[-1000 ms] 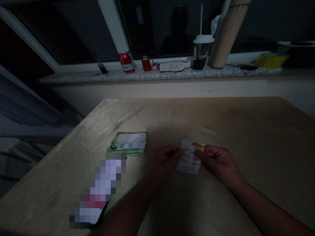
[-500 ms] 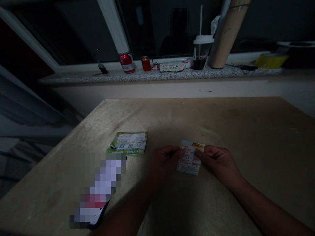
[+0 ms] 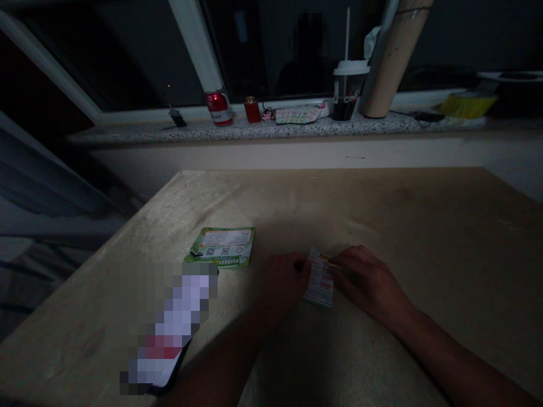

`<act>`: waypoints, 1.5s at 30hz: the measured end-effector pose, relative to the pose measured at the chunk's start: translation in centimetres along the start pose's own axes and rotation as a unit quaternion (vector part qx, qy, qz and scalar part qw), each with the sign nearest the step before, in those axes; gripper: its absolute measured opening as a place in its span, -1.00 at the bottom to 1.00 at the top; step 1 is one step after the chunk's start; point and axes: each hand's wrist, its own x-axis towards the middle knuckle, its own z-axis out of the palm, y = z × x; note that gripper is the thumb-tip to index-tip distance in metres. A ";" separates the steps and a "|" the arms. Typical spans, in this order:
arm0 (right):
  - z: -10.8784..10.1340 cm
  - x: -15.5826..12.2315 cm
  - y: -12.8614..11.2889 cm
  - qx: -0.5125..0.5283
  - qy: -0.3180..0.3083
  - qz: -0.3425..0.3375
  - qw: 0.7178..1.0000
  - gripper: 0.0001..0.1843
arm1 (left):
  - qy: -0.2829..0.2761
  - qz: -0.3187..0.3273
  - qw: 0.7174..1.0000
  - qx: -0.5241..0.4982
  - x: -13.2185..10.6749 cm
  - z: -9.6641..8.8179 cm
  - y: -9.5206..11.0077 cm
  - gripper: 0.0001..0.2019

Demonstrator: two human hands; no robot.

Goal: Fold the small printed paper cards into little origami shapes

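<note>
Between my two hands is a small printed paper card with orange and dark text. My left hand pinches its left edge, the fingertips partly hidden behind the card. At its upper right edge, my right hand grips the card with thumb and fingers, and that side looks turned or bent. Left of my hands, a green printed leaflet with square codes lies flat on the table. A phone with a blurred-out screen lies below the leaflet, beside my left forearm.
The table reaches to a wall under a granite windowsill. On the sill stand a red can, a small reddish jar, a patterned packet, a lidded cup with a straw, a cardboard tube and a yellow item.
My right hand has moved slightly left and its fingers have come over the card's right side. The card looks narrower, its right part turned or bent. My left hand stays on it.
</note>
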 end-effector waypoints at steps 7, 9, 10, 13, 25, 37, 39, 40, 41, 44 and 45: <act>0.6 0.0 -0.7 -0.091 -0.119 -0.065 0.987 -0.74 | 0.001 0.052 0.990 0.129 0.4 0.2 -0.2 -0.74; 0.6 0.0 -0.8 -0.113 -0.136 -0.068 0.982 -0.72 | -0.001 0.067 0.986 0.154 0.4 0.3 -0.3 -0.74; 0.5 -0.1 -0.8 -0.120 -0.143 -0.069 0.980 -0.71 | -0.002 0.074 0.983 0.165 0.4 0.4 -0.4 -0.75; 0.0 -0.5 -0.8 -0.127 -0.163 -0.072 0.976 -0.70 | -0.006 0.098 0.977 0.191 0.4 0.5 -0.4 -0.80; -1.3 -2.6 1.0 -0.103 -0.167 -0.052 0.979 -0.76 | -0.010 0.119 0.965 0.232 0.1 0.3 0.3 -0.88; -1.2 -2.6 0.7 -0.079 -0.159 -0.028 0.984 -0.78 | 0.007 0.175 0.949 0.263 -0.9 0.9 0.6 -0.87; -1.3 -2.6 0.7 -0.078 -0.156 -0.032 0.984 -0.78 | -0.013 0.211 0.942 0.261 -1.0 1.0 0.5 -0.90; -1.3 -2.5 0.7 -0.079 -0.152 -0.033 0.985 -0.78 | -0.018 0.222 0.940 0.259 -1.0 1.1 0.4 -0.90; -1.3 -2.5 0.7 -0.079 -0.150 -0.035 0.985 -0.79 | -0.019 0.228 0.939 0.257 -1.0 1.0 0.3 -0.89; -1.3 -2.5 0.8 -0.076 -0.149 -0.042 0.985 -0.81 | -0.013 0.235 0.940 0.249 -1.0 0.9 0.0 -0.87; -1.3 -2.4 0.8 -0.073 -0.149 -0.044 0.985 -0.81 | -0.012 0.236 0.940 0.246 -1.0 0.8 0.0 -0.87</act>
